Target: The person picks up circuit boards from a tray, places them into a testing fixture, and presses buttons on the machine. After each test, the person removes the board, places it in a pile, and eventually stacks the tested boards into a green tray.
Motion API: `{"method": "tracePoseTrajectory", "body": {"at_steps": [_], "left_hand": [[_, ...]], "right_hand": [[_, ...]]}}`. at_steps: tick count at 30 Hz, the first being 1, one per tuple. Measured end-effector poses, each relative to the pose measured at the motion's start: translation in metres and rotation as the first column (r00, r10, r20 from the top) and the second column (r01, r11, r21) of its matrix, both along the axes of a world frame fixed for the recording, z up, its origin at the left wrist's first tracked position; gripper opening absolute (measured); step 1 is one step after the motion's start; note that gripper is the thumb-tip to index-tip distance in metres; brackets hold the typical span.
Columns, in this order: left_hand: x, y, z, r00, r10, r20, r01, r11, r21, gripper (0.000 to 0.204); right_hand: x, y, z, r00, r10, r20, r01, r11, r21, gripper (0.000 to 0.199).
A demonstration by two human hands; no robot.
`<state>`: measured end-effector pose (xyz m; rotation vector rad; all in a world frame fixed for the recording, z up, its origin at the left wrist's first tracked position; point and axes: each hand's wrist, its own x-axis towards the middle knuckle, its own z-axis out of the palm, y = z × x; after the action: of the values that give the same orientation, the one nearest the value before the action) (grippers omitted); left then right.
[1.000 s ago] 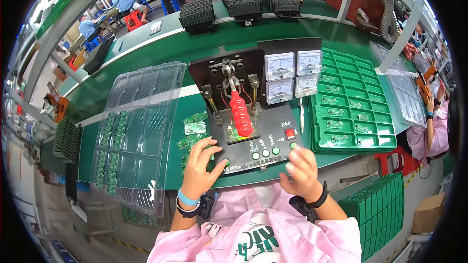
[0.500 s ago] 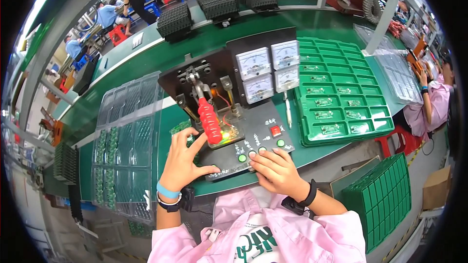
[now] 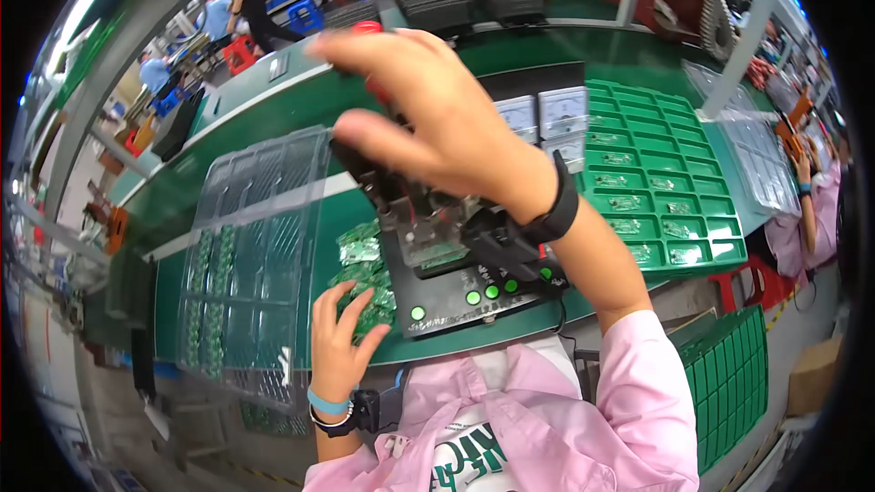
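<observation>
My right hand is raised in front of the black test fixture, blurred, with thumb and fingers stretched apart. It is beside the lever's red handle, which stands up and is partly hidden behind the fingers. Whether they touch, I cannot tell. My left hand has its fingers spread and slightly bent at the near edge of a loose pile of green circuit boards. Nothing is visible in its grasp. Green buttons line the fixture's front, and my right arm partly covers its dial meters.
A clear plastic tray with rows of boards lies left. A green compartment tray with several boards is on the right, above green crates. Black racks stand at the back. Another person's hand shows far right.
My right hand has left the buttons and risen to the lever, whose red handle has swung from lowered to upright. My left hand has moved off the fixture's edge to the circuit boards.
</observation>
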<state>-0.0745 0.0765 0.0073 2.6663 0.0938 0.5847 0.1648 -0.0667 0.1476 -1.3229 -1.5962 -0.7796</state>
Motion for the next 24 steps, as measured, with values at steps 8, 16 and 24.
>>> {"method": "tracePoseTrajectory", "body": {"at_steps": [8, 16, 24], "left_hand": [[-0.029, 0.010, -0.025, 0.977, 0.212, 0.023, -0.212, 0.977, -0.014, 0.029], [-0.041, 0.006, -0.020, 0.980, 0.186, 0.075, -0.196, 0.969, 0.149, 0.027], [-0.038, 0.001, -0.021, 0.969, 0.227, 0.101, -0.217, 0.971, -0.097, 0.025]], "right_hand": [[-0.018, -0.091, -0.107, 0.675, -0.350, -0.650, 0.156, 0.928, -0.337, 0.023], [-0.038, -0.060, -0.124, 0.672, -0.440, -0.595, -0.131, 0.721, -0.680, 0.021], [-0.026, -0.063, -0.134, 0.473, -0.493, -0.730, -0.207, 0.744, -0.636, 0.019]]}}
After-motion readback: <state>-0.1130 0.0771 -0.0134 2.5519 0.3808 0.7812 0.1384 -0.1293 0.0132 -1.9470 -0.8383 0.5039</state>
